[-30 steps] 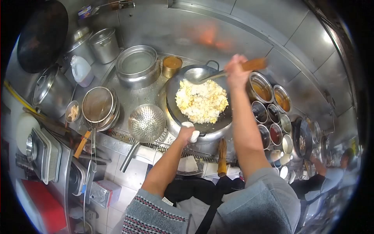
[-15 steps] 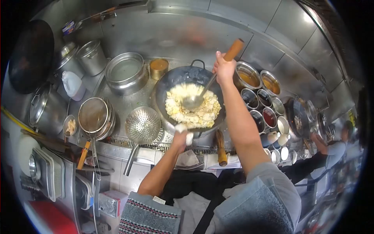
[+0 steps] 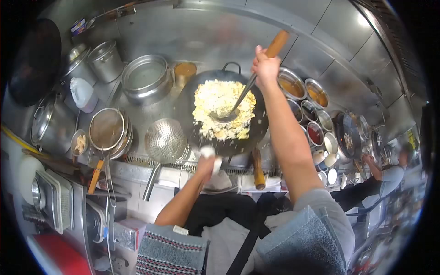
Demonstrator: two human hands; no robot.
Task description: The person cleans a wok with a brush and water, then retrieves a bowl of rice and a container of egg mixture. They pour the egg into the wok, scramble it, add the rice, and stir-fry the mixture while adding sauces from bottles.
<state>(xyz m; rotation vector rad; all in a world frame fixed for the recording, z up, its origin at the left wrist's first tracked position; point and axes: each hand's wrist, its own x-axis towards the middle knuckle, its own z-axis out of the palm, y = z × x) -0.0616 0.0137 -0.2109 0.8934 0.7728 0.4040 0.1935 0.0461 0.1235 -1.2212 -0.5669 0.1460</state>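
Yellow-white fried rice with bits of egg [image 3: 220, 94] fills the middle of a dark wok [image 3: 231, 149], loose grains scattering toward its near side. My right hand [image 3: 266, 66] is closed around the upper part of a ladle [image 3: 247, 89] below its wooden end. The ladle's bowl rests in the rice. At the wok's near rim, my left hand [image 3: 205, 166] grips a folded white cloth [image 3: 208, 152]; the rim handle beneath it is hidden. A perforated strainer [image 3: 165, 140] lies just left of the wok.
A large water pot [image 3: 145, 78] and a sauce tin [image 3: 185, 72] stand behind left. Sauce containers [image 3: 315, 132] line the right side. A bamboo brush [image 3: 259, 172] lies in front, a mesh sieve [image 3: 107, 129] at left. Another person [image 3: 389, 176] works at far right.
The wok has been tilted and lifted slightly, and the rice has shifted and spread, with grains in motion. My left hand has moved a little left and down. Both grips stay the same.
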